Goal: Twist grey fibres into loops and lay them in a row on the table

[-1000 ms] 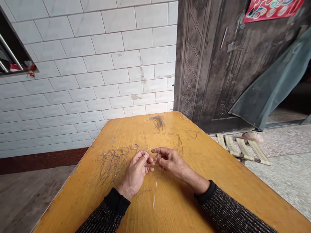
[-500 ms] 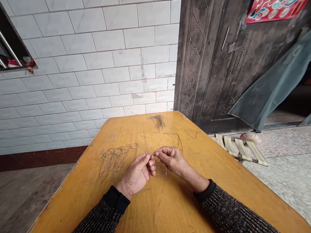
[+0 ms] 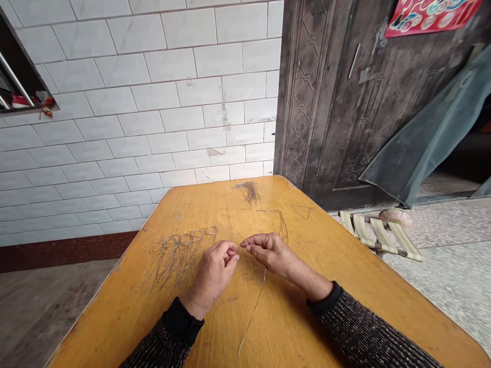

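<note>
Over the middle of the table my right hand pinches a thin metal wire. Its long tail drops below that hand toward the near side of the tabletop. My left hand, back side up, faces it a small gap away, thumb and forefinger pinched at what looks like the short end of the same wire. The part between the fingertips is too fine to make out clearly. Left of my left hand lie several wires with looped ends, their tails trailing toward me.
A bundle of wires lies at the far end of the wooden table. Nearer, bent wires and a triangular wire piece rest on the right. A strapped folding stool stands beside the table, before a dark door.
My left hand has rolled over from palm up to back up and drawn slightly away from the right. The wire's tail has swung a little; my right hand barely moved.
</note>
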The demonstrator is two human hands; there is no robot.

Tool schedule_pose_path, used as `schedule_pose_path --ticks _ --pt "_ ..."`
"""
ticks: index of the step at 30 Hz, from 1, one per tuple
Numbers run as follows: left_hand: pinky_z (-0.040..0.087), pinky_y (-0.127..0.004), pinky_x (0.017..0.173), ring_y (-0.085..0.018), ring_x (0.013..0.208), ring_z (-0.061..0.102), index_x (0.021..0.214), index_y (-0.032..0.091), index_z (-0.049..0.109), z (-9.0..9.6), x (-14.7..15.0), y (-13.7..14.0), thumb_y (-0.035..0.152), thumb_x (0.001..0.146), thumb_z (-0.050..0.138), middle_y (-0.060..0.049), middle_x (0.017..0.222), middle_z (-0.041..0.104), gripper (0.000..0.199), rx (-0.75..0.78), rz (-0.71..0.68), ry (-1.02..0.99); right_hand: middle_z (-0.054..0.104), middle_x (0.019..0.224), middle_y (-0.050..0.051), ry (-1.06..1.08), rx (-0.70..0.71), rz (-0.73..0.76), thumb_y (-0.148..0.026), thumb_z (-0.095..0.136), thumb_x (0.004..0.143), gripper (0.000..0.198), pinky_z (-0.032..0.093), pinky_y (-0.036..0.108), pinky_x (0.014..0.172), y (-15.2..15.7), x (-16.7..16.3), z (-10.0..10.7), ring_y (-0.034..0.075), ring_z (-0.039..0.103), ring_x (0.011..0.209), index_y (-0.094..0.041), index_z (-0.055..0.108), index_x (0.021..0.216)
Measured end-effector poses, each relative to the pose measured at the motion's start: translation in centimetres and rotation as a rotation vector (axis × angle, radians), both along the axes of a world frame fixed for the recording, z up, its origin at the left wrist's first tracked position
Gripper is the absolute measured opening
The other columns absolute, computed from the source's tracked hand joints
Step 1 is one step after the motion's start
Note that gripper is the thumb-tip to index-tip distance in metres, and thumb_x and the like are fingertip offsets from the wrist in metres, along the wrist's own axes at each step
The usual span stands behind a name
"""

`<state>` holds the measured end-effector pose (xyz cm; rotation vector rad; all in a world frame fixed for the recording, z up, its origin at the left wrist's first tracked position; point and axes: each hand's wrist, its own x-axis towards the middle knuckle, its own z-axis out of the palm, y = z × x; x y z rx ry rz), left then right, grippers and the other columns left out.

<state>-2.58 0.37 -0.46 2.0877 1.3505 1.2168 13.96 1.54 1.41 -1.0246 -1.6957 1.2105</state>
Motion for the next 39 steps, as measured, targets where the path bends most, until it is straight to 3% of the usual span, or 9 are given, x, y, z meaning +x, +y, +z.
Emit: schedule_pose_path --ticks 3,7,14,16,20,25,31,39 --pt "0.042 -0.028 0.066 -0.017 0.072 0.056 0.084 0.019 0.06 0.8 -0.4 -0.5 0.017 0.081 0.045 -0.006 0.079 0.061 0.015 0.099 -0.055 0.157 0.029 0.044 -0.009 -0.063 0.053 0.061 -0.028 0.049 0.076 0.024 0.018 0.019 0.04 0.0 0.7 0.2 0.004 0.021 0.04 -0.01 0.063 0.082" --pt "0.041 -0.027 0.068 -0.018 0.075 0.056 0.09 0.02 0.063 1.8 -0.7 -1.0 0.02 0.085 0.04 -0.007 0.083 0.06 0.023 0.103 -0.208 0.219 0.03 0.045 -0.008 -0.122 0.095 0.137 -0.026 0.046 0.078 0.023 0.018 0.019 0.041 0.3 1.7 0.1 0.005 0.023 0.041 -0.011 0.064 0.081" --pt "0.04 -0.022 0.054 -0.012 0.054 0.054 0.082 0.018 0.063 2.8 -0.8 -0.4 0.02 0.082 0.043 -0.001 0.066 0.06 0.02 -0.126 -0.291 0.14 0.029 0.042 -0.01 -0.066 0.03 0.229 -0.029 0.047 0.078 0.026 0.017 0.018 0.039 0.4 2.9 0.8 0.004 0.022 0.037 -0.01 0.063 0.085" --pt "0.04 -0.023 0.056 -0.012 0.057 0.055 0.081 0.018 0.063 2.9 -0.9 -0.2 0.02 0.083 0.044 -0.002 0.067 0.061 0.019 -0.055 -0.266 0.215 0.029 0.042 -0.01 -0.055 0.027 0.207 -0.029 0.048 0.078 0.026 0.016 0.018 0.038 0.4 2.9 0.9 0.004 0.021 0.037 -0.009 0.063 0.085" --pt "0.037 -0.025 0.06 -0.016 0.066 0.056 0.083 0.018 0.061 2.3 -0.9 -0.2 0.017 0.086 0.039 -0.005 0.074 0.061 0.022 0.253 -0.181 0.533 0.029 0.041 -0.01 -0.045 0.005 0.156 -0.026 0.05 0.075 0.022 0.015 0.018 0.038 0.5 2.6 0.9 0.003 0.02 0.037 -0.009 0.063 0.078" --pt "0.029 -0.026 0.053 -0.014 0.055 0.052 0.072 0.018 0.056 1.3 -0.8 -0.3 0.011 0.084 0.038 -0.003 0.062 0.056 0.023 0.486 -0.098 0.868 0.032 0.041 -0.01 -0.013 -0.046 0.141 -0.024 0.05 0.074 0.019 0.017 0.017 0.037 0.7 1.9 0.4 0.004 0.022 0.036 -0.01 0.062 0.077" --pt "0.021 -0.026 0.047 -0.011 0.044 0.046 0.063 0.018 0.049 0.8 -0.6 0.0 0.012 0.082 0.04 0.002 0.049 0.05 0.022 0.619 -0.053 0.754 0.034 0.042 -0.009 -0.012 -0.058 0.177 -0.026 0.052 0.075 0.019 0.02 0.017 0.036 1.1 1.7 -0.3 0.004 0.025 0.036 -0.01 0.062 0.078" --pt "0.025 -0.022 0.046 -0.011 0.044 0.049 0.074 0.018 0.054 0.6 -1.2 0.6 0.016 0.083 0.04 0.003 0.05 0.053 0.017 0.44 -0.1 0.637 0.035 0.043 -0.01 -0.009 -0.084 0.216 -0.034 0.054 0.075 0.025 0.019 0.017 0.034 1.1 1.9 -0.5 0.003 0.026 0.035 -0.011 0.061 0.083"
